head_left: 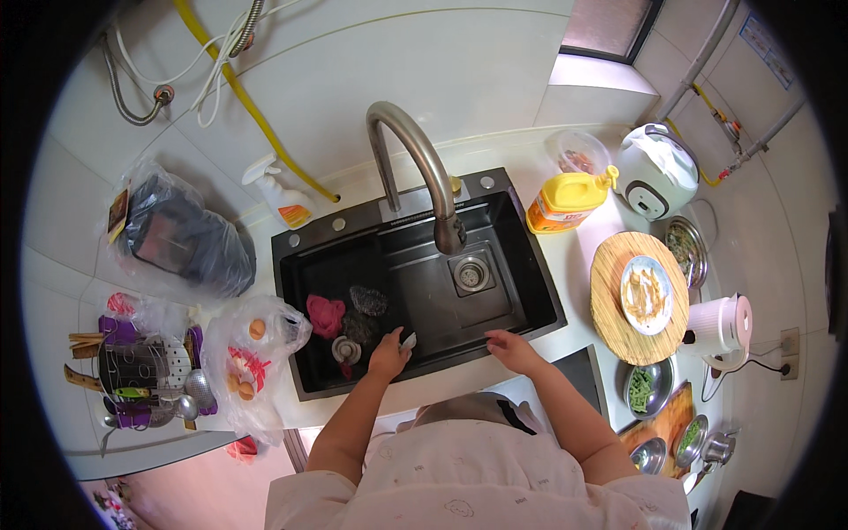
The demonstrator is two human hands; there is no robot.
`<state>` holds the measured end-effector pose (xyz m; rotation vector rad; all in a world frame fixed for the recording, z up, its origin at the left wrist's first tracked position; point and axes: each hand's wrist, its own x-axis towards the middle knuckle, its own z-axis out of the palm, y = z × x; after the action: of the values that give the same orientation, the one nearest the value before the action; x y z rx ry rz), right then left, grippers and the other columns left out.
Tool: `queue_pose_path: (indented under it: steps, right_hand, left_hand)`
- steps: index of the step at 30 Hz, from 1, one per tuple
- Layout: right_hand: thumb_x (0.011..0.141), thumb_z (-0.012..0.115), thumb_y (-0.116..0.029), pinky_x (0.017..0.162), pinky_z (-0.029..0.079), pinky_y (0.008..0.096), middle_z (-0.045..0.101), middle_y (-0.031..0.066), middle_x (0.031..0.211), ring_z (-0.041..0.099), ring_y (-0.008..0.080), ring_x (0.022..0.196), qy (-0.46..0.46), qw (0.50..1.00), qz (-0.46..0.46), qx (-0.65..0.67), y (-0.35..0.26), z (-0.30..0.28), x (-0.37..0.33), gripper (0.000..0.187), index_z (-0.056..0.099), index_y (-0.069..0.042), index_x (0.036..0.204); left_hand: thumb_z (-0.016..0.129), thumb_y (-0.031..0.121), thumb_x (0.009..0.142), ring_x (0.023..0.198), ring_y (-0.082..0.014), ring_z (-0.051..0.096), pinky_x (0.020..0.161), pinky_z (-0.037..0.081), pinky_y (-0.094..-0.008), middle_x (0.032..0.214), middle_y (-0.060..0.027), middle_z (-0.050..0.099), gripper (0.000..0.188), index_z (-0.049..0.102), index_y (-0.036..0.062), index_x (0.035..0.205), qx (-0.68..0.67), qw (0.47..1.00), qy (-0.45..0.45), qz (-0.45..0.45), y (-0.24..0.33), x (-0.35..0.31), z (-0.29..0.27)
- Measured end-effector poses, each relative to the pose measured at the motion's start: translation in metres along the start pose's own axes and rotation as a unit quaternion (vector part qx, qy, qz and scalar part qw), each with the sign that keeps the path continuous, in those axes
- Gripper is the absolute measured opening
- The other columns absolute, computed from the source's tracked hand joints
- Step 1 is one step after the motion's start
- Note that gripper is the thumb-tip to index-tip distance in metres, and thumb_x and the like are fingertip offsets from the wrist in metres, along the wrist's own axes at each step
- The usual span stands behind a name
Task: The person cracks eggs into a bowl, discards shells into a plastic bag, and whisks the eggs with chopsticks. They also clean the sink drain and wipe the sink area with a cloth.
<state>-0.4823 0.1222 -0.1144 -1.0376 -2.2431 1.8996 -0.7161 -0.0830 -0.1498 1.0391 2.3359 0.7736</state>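
In the head view, a black sink [415, 334] is set into the pale counter. In its left part are held a pink cloth [326, 316], dark mesh scourers [368, 300] and a round metal strainer [346, 351]. To the left, eggs [257, 329] are contained in a clear plastic bag [283, 311], and utensils are gathered in a wire rack [132, 364]. To the right, yellowish strips [647, 291] are spread on a white plate [660, 325], which is set on a round wooden board [609, 305]. Green pieces [641, 389] are held in a steel bowl [661, 402] below it.

A small white piece [409, 342] is gripped between the thumb and fingers of the left hand [388, 355], just above the near side of the sink; its nature cannot be told. The right hand [514, 352] is held over the sink's near edge, its fingers loosely parted and slightly curled, with nothing seen in its grasp.
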Motion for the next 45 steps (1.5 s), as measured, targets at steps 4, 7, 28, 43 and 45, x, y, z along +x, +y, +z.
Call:
queue_pose_path:
  steps: [4,7,28,43,45]
  right_hand:
    - [0.086,0.055,-0.008,0.082,0.046,0.0268,0.062,0.0086,0.1,0.059,0.0155,0.093,-0.006,0.999,0.032,-0.027,-0.018,0.004,-0.001,0.033,0.052,-0.003,0.118]
    - [0.087,0.055,-0.009,0.082,0.046,0.0265,0.062,0.0082,0.1,0.059,0.0153,0.093,0.005,0.999,0.039,-0.004,-0.013,0.007,-0.001,0.032,0.052,-0.003,0.118]
    - [0.081,0.057,-0.02,0.083,0.047,0.0358,0.064,0.0158,0.099,0.06,0.0319,0.096,0.043,0.962,0.061,-0.264,0.048,0.008,0.135,0.032,0.061,-0.003,0.108]
    - [0.077,0.055,-0.014,0.1,0.037,0.0368,0.043,0.0224,0.131,0.043,0.0356,0.12,-0.034,0.871,0.073,-0.484,0.157,0.025,0.288,0.062,0.035,0.001,0.133]
    - [0.078,0.056,-0.014,0.102,0.035,0.0358,0.04,0.0233,0.134,0.04,0.0348,0.123,-0.068,0.867,0.111,-0.481,0.143,0.025,0.295,0.067,0.029,0.002,0.137]
  left_hand:
    - [0.063,0.01,0.075,0.085,-0.0322,0.058,0.075,0.047,-0.0385,0.097,-0.0174,0.058,0.034,0.058,0.0056,0.108,0.021,0.994,-0.069,0.079,-0.028,0.01,-0.001]
    - [0.064,0.009,0.075,0.081,-0.0304,0.059,0.072,0.048,-0.0379,0.095,-0.0167,0.059,0.031,0.06,0.0064,0.106,0.027,0.989,-0.104,0.102,-0.024,0.016,-0.005]
    - [0.058,0.003,0.083,0.071,-0.0139,0.055,0.065,0.047,-0.0253,0.119,-0.0088,0.053,0.047,0.048,0.0121,0.128,-0.172,0.983,0.06,0.002,-0.016,0.046,-0.054]
    - [0.065,0.011,0.075,0.107,-0.0306,0.052,0.09,0.044,-0.0378,0.117,-0.0129,0.055,0.047,0.053,0.0113,0.119,-0.011,0.997,-0.059,-0.055,-0.047,-0.01,-0.018]
    - [0.065,0.011,0.074,0.102,-0.0306,0.054,0.086,0.045,-0.0385,0.11,-0.012,0.057,0.041,0.056,0.0109,0.114,-0.015,0.995,-0.063,-0.078,-0.043,-0.005,-0.014]
